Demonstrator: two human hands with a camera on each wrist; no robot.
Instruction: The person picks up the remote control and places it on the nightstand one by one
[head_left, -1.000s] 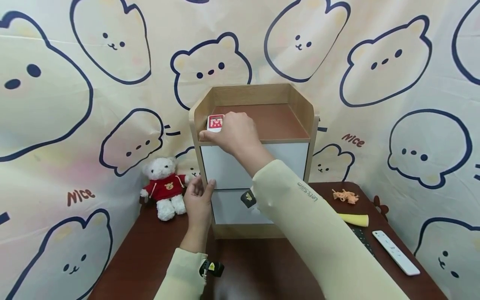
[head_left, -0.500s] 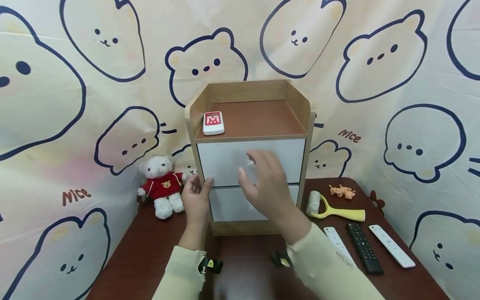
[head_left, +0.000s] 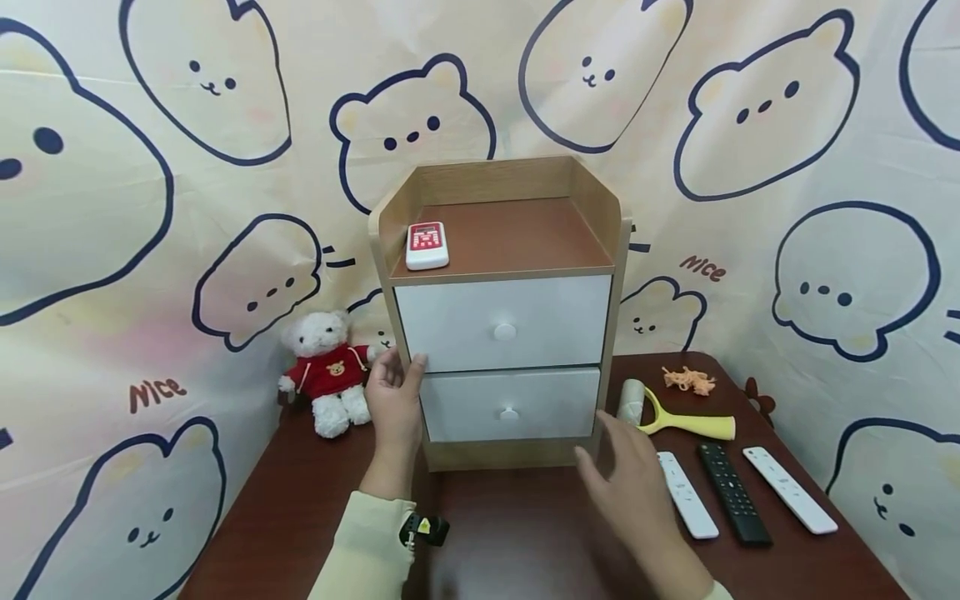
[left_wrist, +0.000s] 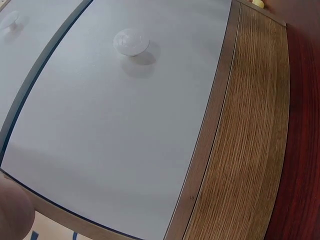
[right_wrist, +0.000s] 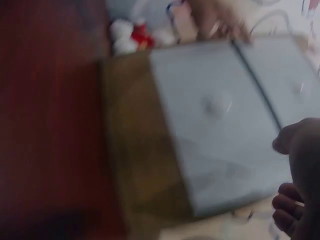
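A small wooden cabinet (head_left: 504, 457) with two white drawers, the upper drawer (head_left: 450, 325) and the lower drawer (head_left: 457, 412), stands on the dark table; both drawers are pushed in. My left hand (head_left: 396, 404) holds the cabinet's left edge, its thumb on the front; the left wrist view shows only a fingertip (left_wrist: 15, 210). My right hand (head_left: 630, 479) is off the cabinet's lower right corner, fingers spread and holding nothing. On the top shelf, at the left, lies a white device with a red keypad (head_left: 427, 246), resembling a calculator. The right wrist view is blurred.
A white teddy bear in a red hoodie (head_left: 330, 371) sits left of the cabinet. On the right lie a yellow-handled lint roller (head_left: 690, 425), a tangle of orange cord (head_left: 688, 381), a black remote (head_left: 733, 496) and two white remotes (head_left: 789, 490). A patterned cloth hangs behind.
My right hand has left the red-and-white device on the shelf, passed down in front of the upper drawer's knob, and moved to the lower right. My left hand stays at the cabinet's edge.
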